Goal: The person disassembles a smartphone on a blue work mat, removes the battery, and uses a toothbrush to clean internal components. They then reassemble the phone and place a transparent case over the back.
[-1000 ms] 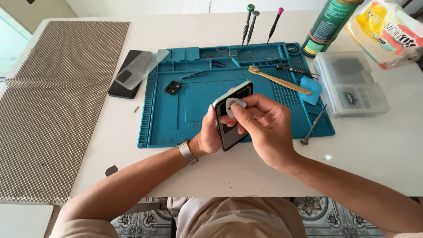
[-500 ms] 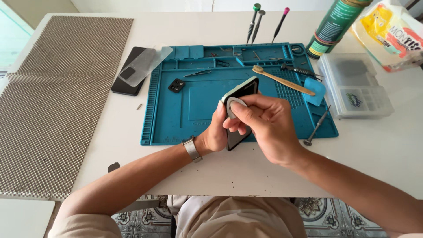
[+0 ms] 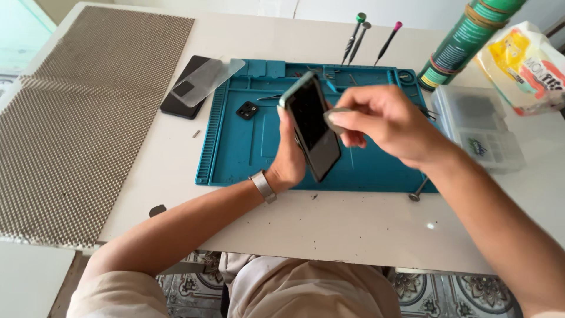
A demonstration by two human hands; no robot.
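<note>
My left hand [image 3: 290, 160] holds a dark smartphone [image 3: 312, 126] upright and tilted above the teal repair mat [image 3: 235, 159]. My right hand [image 3: 382, 121] pinches a small thin grey pick [image 3: 335, 116] against the phone's right edge near the top. A metal watch band [image 3: 262, 186] is on my left wrist. A small black camera part [image 3: 247, 110] lies on the mat left of the phone.
Another black phone [image 3: 183, 94] with a clear film [image 3: 206, 79] lies left of the mat. Screwdrivers [image 3: 371, 38] lie at the back, a green can [image 3: 465, 38] and yellow bag [image 3: 524, 65] at the right, a clear parts box [image 3: 482, 126] below them. A brown mesh mat [image 3: 88, 106] covers the left.
The phone has been turned and raised, its dark face now toward me. My right hand has shifted from covering its middle to its upper right edge. The view has moved closer.
</note>
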